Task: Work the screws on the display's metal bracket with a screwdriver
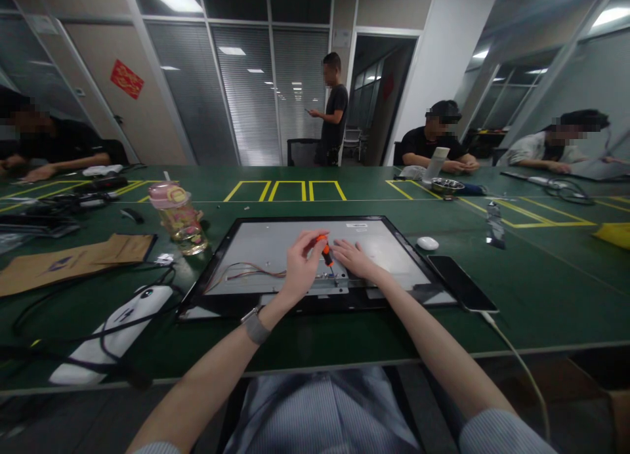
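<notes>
My left hand (304, 260) grips an orange and black screwdriver (327, 252) near its top, with the shaft pointing down. The tip meets a metal bracket strip (339, 285) along the near side of a flat display panel (394, 250). That panel lies back side up, with a silvery metal sheet inside a black frame. My right hand (353, 258) rests flat on the metal, fingers stretched out, just right of the screwdriver. Thin coloured wires (251, 268) run across the panel to the left of my left hand. Whether a screw sits under the tip is too small to tell.
To the left are a drink bottle (180, 221), a white power strip (115, 332) with black cables and a brown paper bag (73, 260). At right lie a phone (462, 283) on a cable and a white case (428, 243). Several people are across the green table (295, 339).
</notes>
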Motion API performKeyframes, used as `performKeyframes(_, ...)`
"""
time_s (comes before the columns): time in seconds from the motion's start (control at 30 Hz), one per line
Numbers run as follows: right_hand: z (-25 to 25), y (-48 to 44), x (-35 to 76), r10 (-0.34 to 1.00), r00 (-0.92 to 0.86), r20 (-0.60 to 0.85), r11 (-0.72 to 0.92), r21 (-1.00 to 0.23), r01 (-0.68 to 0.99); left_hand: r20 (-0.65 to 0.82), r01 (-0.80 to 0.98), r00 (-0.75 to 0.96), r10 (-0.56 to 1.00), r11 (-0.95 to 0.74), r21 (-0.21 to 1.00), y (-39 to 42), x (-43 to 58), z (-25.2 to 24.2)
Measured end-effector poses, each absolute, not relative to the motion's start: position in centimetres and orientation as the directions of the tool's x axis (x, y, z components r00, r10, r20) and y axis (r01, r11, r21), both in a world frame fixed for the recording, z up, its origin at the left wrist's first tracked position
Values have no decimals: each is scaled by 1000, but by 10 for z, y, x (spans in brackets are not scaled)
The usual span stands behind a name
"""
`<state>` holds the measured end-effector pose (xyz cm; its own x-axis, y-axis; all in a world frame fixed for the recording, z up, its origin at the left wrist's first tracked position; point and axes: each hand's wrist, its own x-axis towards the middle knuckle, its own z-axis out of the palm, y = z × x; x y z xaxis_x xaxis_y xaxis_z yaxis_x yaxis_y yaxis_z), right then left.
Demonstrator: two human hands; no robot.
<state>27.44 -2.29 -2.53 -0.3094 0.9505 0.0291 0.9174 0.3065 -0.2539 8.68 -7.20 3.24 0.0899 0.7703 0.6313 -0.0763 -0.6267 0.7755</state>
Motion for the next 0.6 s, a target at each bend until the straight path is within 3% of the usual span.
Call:
performKeyframes(0.27, -24, -24, 273, 951, -307, 24, 305, -220, 927, 599, -176, 217, 771, -573, 801, -71, 86, 34)
performKeyframes(0.6, -24, -24, 273, 953, -302, 20, 299, -224, 928, 685, -35, 142, 714, -688, 724, -70, 86, 30)
